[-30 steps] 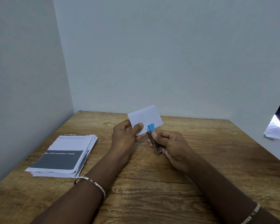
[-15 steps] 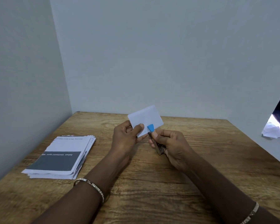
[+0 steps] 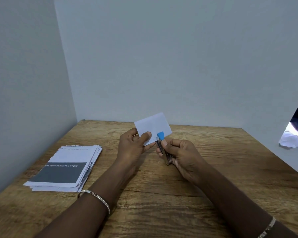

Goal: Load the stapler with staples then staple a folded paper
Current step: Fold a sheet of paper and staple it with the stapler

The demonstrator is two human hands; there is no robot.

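A bracelet is worn on the left wrist nearest the camera, and a stack of printed sheets is laid on the wooden table, well to the left of the hands. Farther out, the stapler is gripped in the curled fingers of the right hand, with its blue tip set over the lower right edge of the folded paper. That paper is pinched between thumb and fingers of the left hand and held clear of the table, in front of the plain pale wall.
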